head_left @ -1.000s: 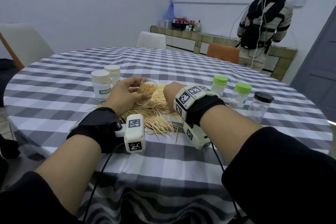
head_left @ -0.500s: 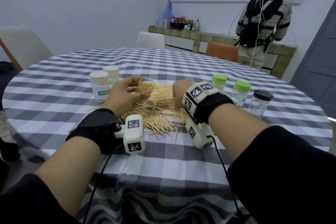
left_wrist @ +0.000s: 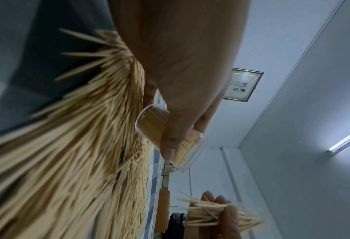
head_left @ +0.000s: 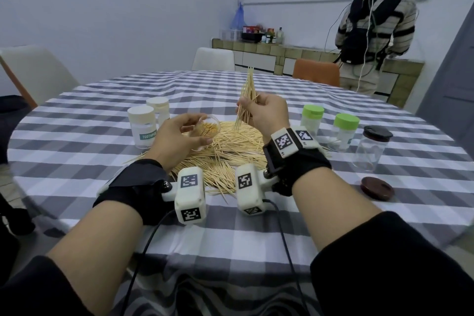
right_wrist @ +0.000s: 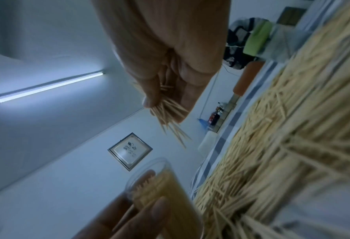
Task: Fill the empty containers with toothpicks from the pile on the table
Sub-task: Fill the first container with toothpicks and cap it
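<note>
A heap of toothpicks (head_left: pixel 230 151) lies on the checked tablecloth between my wrists. My left hand (head_left: pixel 179 136) grips a small clear container (head_left: pixel 205 127), tilted and partly filled with toothpicks; the same container (left_wrist: pixel 165 131) shows under my thumb in the left wrist view. My right hand (head_left: pixel 264 113) is raised above the heap and pinches a bundle of toothpicks (head_left: pixel 247 96) standing nearly upright. In the right wrist view the bundle (right_wrist: pixel 170 113) sticks out past my fingers, above the container (right_wrist: pixel 165 190).
Two white-lidded containers (head_left: pixel 143 126) stand left of the heap. Two green-lidded ones (head_left: pixel 343 133), a dark-lidded clear jar (head_left: pixel 372 149) and a loose brown lid (head_left: pixel 377 187) are on the right. Chairs ring the table; a person (head_left: pixel 372 20) stands at the back counter.
My right hand has lifted off the heap with a bundle of toothpicks and turned it upright. My left hand still holds the container in about the same place.
</note>
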